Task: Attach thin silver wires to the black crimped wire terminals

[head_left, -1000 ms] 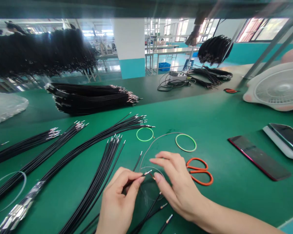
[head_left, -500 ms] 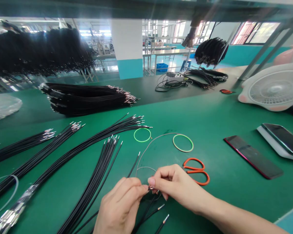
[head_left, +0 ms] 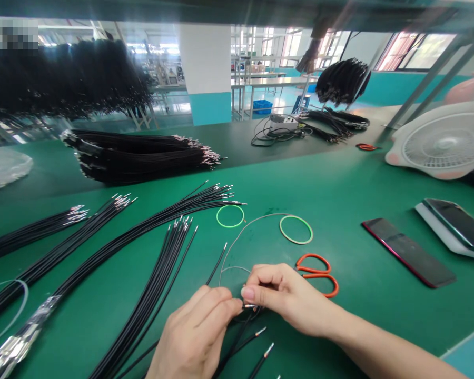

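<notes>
My left hand (head_left: 199, 329) is closed, thumb and forefinger pinching a black cable close to its bare metal tip (head_left: 248, 306). Right beside it, my right hand (head_left: 278, 295) is closed in a pinch over the same spot. A thin grey wire (head_left: 231, 239) curves from a green ring (head_left: 296, 230) down to the fingers and loops in under the right hand. What exactly lies between the right fingertips is mostly hidden. Below the hands, a loose cable end (head_left: 260, 331) and another cable end (head_left: 267, 350) point up to the right. Orange-handled scissors (head_left: 318, 274) lie just beyond my right hand, blades covered.
Bundles of black cables (head_left: 154, 289) spread over the green table (head_left: 351, 326) at left. A second green ring (head_left: 230, 216), a phone (head_left: 408, 252), another phone on a white block (head_left: 458, 223) and a white fan (head_left: 446, 139) lie around. A thick cable coil (head_left: 142, 158) sits behind.
The view has tilted slightly. Both hands stay together at the cable tip, whose metal end now shows more clearly between the fingers.
</notes>
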Action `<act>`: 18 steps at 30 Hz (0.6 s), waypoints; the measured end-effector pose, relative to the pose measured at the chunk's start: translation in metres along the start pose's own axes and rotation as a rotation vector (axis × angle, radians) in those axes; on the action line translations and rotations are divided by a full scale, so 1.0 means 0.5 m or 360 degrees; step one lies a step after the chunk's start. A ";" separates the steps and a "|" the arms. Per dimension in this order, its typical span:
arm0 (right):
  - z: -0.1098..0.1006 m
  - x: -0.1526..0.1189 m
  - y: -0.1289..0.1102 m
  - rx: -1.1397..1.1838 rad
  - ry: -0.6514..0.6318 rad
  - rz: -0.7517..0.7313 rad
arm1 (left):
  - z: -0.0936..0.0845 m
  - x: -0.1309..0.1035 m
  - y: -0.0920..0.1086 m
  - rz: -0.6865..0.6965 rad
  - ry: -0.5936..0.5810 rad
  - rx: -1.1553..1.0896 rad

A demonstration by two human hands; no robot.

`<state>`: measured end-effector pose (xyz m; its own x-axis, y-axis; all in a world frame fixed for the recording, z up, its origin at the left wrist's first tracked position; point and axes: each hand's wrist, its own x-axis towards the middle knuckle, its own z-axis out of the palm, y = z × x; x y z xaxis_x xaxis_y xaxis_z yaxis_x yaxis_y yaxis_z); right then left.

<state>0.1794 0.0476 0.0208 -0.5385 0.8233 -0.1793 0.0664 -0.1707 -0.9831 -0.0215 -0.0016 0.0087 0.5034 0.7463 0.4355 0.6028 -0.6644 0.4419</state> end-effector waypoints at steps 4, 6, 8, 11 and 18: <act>0.001 0.000 0.000 -0.0076 0.0032 -0.0048 | 0.003 0.000 0.007 -0.0043 -0.0014 0.0082; 0.002 0.001 0.001 -0.0099 0.0042 -0.0065 | 0.005 0.002 0.011 -0.0056 -0.0018 0.0116; 0.001 0.002 0.002 -0.0129 0.0046 -0.0076 | 0.007 0.003 0.013 -0.0049 -0.0006 0.0143; -0.001 0.002 0.004 -0.0204 0.0050 -0.0092 | 0.009 0.004 0.016 -0.0058 -0.0006 0.0168; -0.002 0.003 0.007 -0.0318 0.0007 -0.0131 | 0.019 0.002 0.019 -0.0179 -0.0025 0.0098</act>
<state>0.1799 0.0487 0.0171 -0.5454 0.8324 -0.0976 0.1876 0.0078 -0.9822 -0.0094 -0.0068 0.0060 0.4399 0.8168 0.3733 0.6925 -0.5731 0.4380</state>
